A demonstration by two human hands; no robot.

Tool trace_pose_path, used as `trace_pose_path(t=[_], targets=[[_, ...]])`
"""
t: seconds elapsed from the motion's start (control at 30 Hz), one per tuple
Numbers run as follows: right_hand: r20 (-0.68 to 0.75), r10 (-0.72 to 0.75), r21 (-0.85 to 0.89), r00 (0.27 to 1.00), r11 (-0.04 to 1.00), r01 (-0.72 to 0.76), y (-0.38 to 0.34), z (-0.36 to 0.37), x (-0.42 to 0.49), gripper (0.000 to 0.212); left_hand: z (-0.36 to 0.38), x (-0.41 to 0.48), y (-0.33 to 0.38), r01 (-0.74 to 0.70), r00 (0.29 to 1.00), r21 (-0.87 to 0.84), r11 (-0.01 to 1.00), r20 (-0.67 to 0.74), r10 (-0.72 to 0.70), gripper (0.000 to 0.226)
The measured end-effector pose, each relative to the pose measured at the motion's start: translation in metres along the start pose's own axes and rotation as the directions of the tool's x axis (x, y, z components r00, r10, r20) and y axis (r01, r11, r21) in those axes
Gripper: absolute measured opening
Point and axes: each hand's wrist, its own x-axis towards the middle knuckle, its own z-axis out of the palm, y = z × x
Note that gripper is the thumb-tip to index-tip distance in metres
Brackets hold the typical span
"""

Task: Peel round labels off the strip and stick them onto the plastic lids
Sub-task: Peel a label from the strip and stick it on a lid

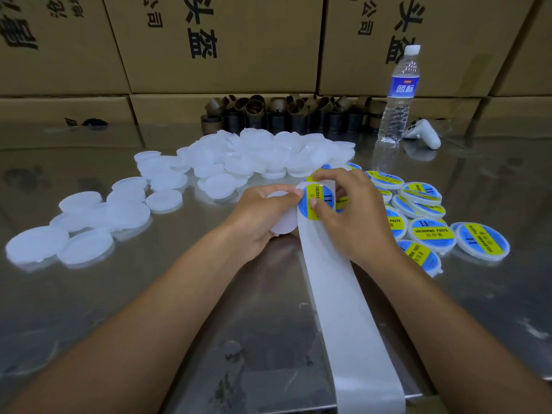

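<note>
**Head view: label lifting from the strip, blank lid held just beside it**

Your left grip curls round one blank lid, thumb tip on the edge of the round label. Your right grip pinches the strip at its far fold, thumb on the label's face, all above the middle of the tabletop. Bend the strip back sharply so the label lifts free, hold it by the rim only, centre it over the lid, then press from the middle outward. Count: one strip, one label lifting, about eleven labelled lids at your right, and spare lids heaped too thickly to count, likely several dozen.
</note>
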Motion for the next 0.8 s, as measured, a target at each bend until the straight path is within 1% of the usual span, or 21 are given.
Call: trace_pose_path(t=[0.13,0.2,0.33,0.63,0.8], targets=[[-0.017,-0.007,-0.041,1.000,0.999,0.007,0.0003,-0.0007,0.0000,0.033,-0.0003,0.0007,0.0006,0.032,0.999,-0.037,0.999,0.031,-0.031,0.025],[-0.037,-0.018,-0.069,0.999,0.998,0.016,-0.0002,-0.0013,-0.0006,0.032,-0.0009,0.0018,0.0004,0.039,0.998,-0.040,0.998,0.052,-0.037,0.027],[-0.067,-0.042,-0.100,0.997,0.994,0.036,0.0008,-0.0027,-0.0009,0.029,-0.0025,0.0036,-0.0011,0.030,0.997,-0.007,1.000,0.072,-0.029,0.026],[-0.084,-0.103,-0.139,0.991,0.986,0.090,0.0033,-0.0015,0.0001,0.024,-0.0041,0.0043,-0.0020,0.050,0.994,-0.044,0.998,0.104,-0.045,0.022],[-0.097,-0.113,-0.121,0.989,0.988,0.101,0.0030,-0.0019,-0.0001,0.022,-0.0042,0.0055,-0.0025,0.046,0.993,-0.050,0.998,0.112,-0.040,0.023]])
